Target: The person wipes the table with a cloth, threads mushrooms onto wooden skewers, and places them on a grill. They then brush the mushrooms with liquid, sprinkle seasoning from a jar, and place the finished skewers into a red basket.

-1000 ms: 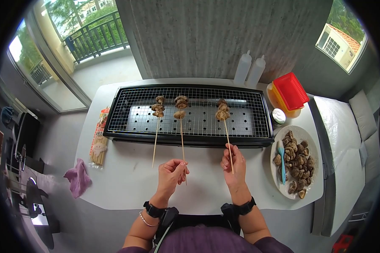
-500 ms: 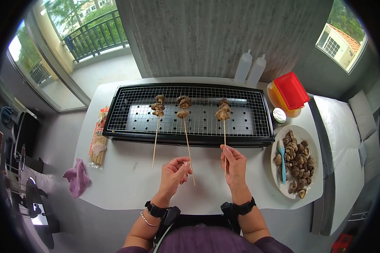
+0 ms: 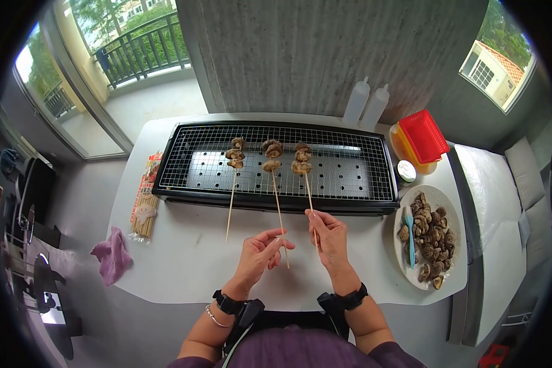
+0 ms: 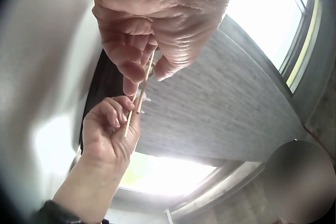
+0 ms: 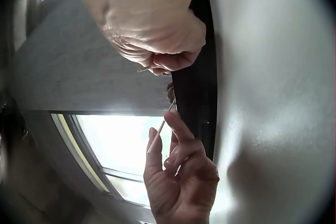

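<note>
Three mushroom skewers lie on the wire grate of a black tabletop grill [image 3: 349,207], their sticks pointing toward me. With thumb and fingers my right hand [image 3: 330,240] pinches the stick of the right skewer [image 3: 302,161]. My left hand [image 3: 260,256] is beside the stick of the middle skewer [image 3: 272,156], its fingers loosely extended. In the right wrist view the thumb and forefinger of the left hand [image 5: 181,176] stand apart around that stick. The left skewer [image 3: 235,156] lies untouched.
At right a white plate [image 3: 405,268] holds many mushrooms and a blue brush [image 3: 411,242]. Behind it are a white-lidded jar [image 3: 406,170], a red basket [image 3: 423,136] and squeeze bottles [image 3: 357,101]. Packaged sticks [image 3: 143,211] and a purple cloth [image 3: 111,256] lie left.
My right hand has shifted the right skewer leftward, closer to the middle one. The middle skewer's handle end swung right with my left hand, whose fingers have since straightened.
</note>
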### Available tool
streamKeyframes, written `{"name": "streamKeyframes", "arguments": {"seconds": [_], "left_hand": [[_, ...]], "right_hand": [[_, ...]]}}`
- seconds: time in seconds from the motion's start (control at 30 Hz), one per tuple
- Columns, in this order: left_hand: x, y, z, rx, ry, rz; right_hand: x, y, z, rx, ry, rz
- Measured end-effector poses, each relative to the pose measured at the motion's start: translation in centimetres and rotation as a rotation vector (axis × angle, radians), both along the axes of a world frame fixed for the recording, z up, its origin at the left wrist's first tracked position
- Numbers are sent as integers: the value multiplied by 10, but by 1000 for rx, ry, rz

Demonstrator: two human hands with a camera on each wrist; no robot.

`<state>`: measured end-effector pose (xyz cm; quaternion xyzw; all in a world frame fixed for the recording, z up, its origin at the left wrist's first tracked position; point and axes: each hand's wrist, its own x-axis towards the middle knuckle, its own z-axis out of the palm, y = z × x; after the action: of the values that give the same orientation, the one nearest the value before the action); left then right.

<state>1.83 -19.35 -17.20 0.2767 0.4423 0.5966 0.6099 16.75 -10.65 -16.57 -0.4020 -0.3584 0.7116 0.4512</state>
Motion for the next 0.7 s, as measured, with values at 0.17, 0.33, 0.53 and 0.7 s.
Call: {"name": "streamKeyframes", "arguments": {"seconds": [0.17, 0.33, 0.53, 0.7], "left_hand": [[-5, -2, -2, 2, -38, -21], [-7, -3, -1, -14, -41, 15], [-7, -2, 0, -17, -36, 31], [-7, 0, 0, -30, -25, 45]], "right_hand": [[-14, 0, 2, -29, 36, 59], [-15, -2, -8, 20, -13, 46], [-6, -5, 0, 56, -99, 52], [-8, -8, 1, 80, -122, 87]]}}
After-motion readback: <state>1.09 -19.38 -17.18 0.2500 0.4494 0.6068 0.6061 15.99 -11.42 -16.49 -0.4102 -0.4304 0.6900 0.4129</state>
